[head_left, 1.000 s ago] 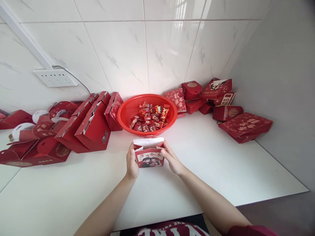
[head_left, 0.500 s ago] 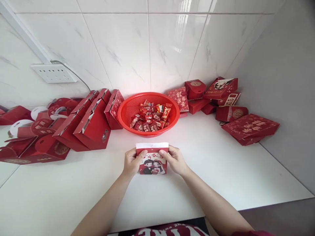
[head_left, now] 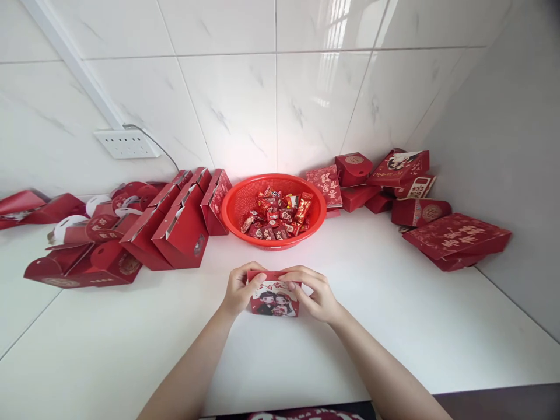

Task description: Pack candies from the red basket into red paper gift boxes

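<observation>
A small red candy box (head_left: 275, 303) with a printed cartoon couple stands on the white table in front of me. My left hand (head_left: 240, 290) grips its left side, thumb on the front and fingers behind. My right hand (head_left: 318, 294) is at the upper right corner, with fingers laid across the top edge and the thumb near the front. The top edge shows red, and the box's back is hidden. Just beyond it sits a red plastic basket (head_left: 231, 219) holding several wrapped candies (head_left: 280, 216).
Red boxes (head_left: 184, 233) stand in a row left of the basket, with handled boxes (head_left: 94, 262) beside them. More red boxes (head_left: 457, 239) are piled at the right near the grey wall. A power strip (head_left: 126, 144) is on the tiled wall.
The white flap at the box's top has gone from sight, and a red edge shows there. My right fingers have moved onto the top. The camera view has shifted slightly.
</observation>
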`<state>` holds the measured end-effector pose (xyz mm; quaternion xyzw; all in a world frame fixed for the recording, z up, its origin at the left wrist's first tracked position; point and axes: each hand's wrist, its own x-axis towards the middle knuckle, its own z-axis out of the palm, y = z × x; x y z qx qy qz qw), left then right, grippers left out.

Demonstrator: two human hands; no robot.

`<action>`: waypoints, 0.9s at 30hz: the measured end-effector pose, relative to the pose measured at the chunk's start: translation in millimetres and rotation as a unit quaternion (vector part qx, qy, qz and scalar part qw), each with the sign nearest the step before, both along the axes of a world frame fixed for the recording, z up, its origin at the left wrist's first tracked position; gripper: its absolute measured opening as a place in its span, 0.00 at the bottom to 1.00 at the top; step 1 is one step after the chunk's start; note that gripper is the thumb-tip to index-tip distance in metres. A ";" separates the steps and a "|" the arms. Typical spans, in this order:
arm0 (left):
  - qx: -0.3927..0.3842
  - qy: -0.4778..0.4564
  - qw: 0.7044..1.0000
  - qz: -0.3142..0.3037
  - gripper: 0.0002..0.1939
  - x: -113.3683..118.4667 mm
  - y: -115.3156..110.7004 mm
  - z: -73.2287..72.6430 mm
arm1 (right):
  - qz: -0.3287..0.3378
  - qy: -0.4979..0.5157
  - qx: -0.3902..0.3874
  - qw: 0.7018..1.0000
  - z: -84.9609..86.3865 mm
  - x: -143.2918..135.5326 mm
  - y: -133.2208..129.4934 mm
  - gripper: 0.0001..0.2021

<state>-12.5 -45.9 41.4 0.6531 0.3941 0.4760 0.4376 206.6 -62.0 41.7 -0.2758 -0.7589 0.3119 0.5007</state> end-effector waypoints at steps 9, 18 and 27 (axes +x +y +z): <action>-0.010 0.037 0.999 -0.003 0.12 -2.2 -2.0 16.1 | -0.007 0.017 -0.003 1.000 -10.5 -1.9 3.9 0.13; -0.076 -0.003 0.996 0.043 0.20 2.5 0.1 2.9 | 0.004 0.169 -0.264 0.950 -22.0 -7.8 6.0 0.17; 0.039 0.048 0.949 0.309 0.19 -49.6 19.5 10.8 | -0.089 0.196 -0.272 0.938 -20.0 2.9 19.2 0.18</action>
